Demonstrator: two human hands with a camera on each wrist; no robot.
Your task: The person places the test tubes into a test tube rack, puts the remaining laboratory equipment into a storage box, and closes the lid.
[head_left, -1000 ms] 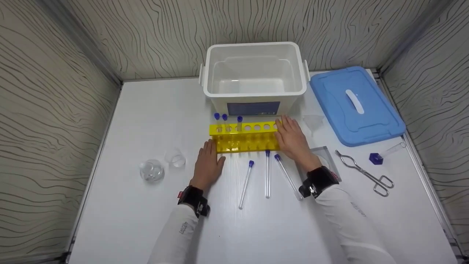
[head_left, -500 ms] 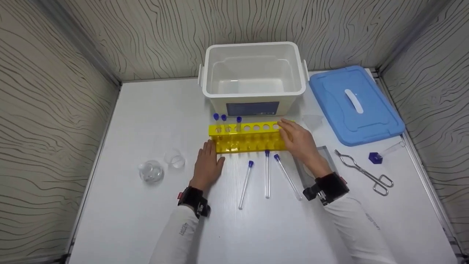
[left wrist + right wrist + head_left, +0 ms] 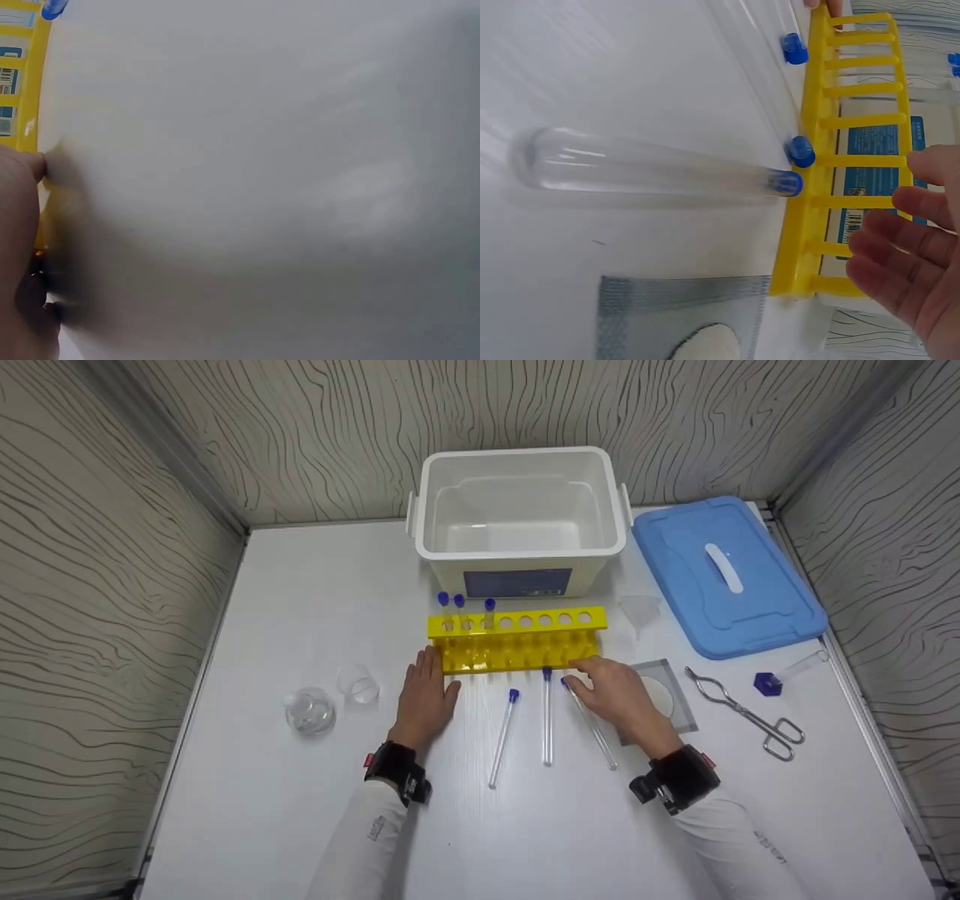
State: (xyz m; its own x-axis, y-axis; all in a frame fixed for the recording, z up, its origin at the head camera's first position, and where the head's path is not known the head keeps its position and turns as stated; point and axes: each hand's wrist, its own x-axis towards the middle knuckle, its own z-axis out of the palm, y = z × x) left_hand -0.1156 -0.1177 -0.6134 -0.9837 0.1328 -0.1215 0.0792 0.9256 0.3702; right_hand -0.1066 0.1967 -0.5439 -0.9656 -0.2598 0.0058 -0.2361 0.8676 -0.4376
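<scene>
the left hand (image 3: 424, 699) lies flat, fingers together, bracing the near left end of the yellow rack (image 3: 517, 640). the right hand (image 3: 619, 695), fingers loosely apart, hovers over the rightmost loose test tube (image 3: 592, 725) lying just near of the rack.

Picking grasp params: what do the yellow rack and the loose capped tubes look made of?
Yellow rack: likely glossy moulded plastic, slightly translucent, with highlights on its front. Tubes: clear and see-through with sharp glints, glass or hard plastic, can't tell which. Their blue caps: opaque, probably plastic.
</scene>
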